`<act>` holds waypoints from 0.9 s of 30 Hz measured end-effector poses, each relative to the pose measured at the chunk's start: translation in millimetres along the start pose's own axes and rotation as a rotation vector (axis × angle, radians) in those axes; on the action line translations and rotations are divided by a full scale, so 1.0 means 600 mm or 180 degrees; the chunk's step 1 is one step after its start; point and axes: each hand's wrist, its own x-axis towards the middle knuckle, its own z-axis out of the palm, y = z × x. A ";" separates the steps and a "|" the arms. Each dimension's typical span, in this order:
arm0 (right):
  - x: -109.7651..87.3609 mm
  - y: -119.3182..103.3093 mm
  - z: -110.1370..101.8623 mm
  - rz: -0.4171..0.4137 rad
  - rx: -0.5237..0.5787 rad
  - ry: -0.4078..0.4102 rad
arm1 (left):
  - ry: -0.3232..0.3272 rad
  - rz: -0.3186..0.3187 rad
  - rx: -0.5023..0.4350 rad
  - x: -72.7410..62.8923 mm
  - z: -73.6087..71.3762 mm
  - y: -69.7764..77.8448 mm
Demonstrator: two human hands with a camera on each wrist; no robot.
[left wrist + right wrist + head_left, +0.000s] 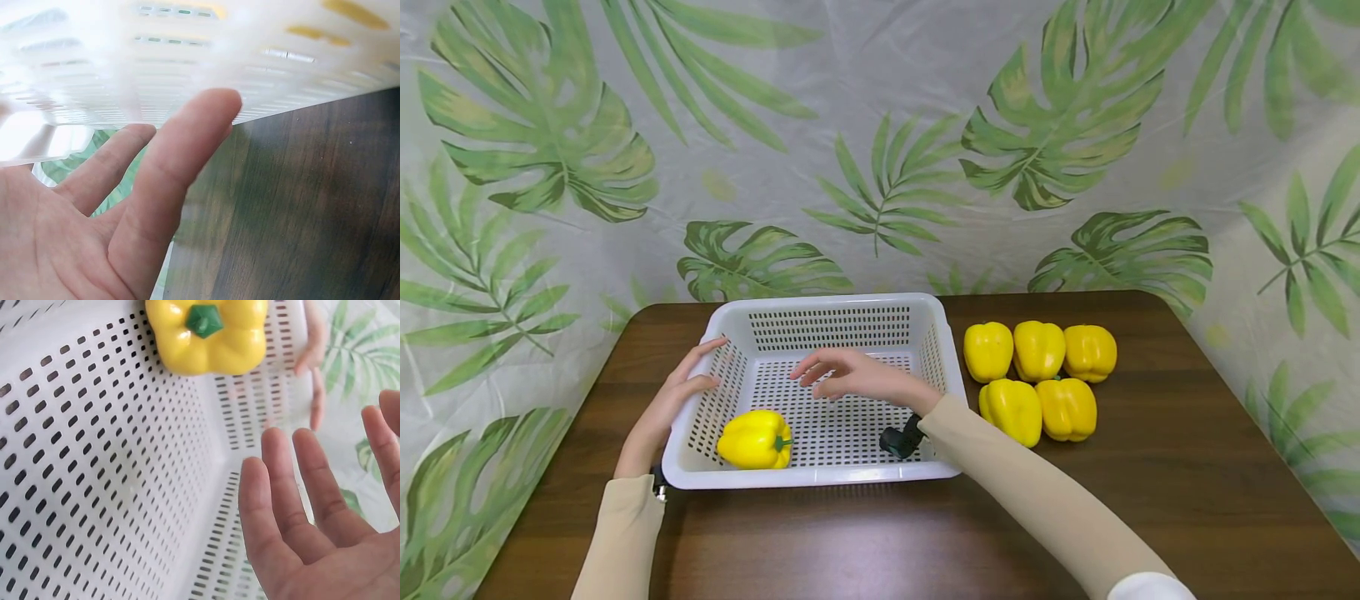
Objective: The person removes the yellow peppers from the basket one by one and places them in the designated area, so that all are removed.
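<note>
A white plastic basket (pixel 820 477) with slotted walls stands on the table. My left hand (pixel 672 404) grips its left side, with some fingers over the rim and others (pixel 181 169) against the outer wall. One yellow bell pepper (pixel 752 440) lies on its side in the basket's near left corner, its green stem (pixel 204 320) facing the right wrist camera. Above the basket floor hovers my right hand (pixel 857 375), fingers loosely bent, palm bare in the right wrist view, apart from the pepper. Its wrist carries a small black device (pixel 901 440).
Right of the basket, several yellow bell peppers (pixel 1039 351) sit close together in two rows. The dark wooden table (pixel 1180 467) ends at a leaf-patterned cloth (pixel 895 108) behind and at both sides.
</note>
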 end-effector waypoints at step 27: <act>0.064 0.021 0.059 0.0470 -0.0400 -0.1053 | -0.0010 0.0017 0.0025 0.002 -0.003 -0.003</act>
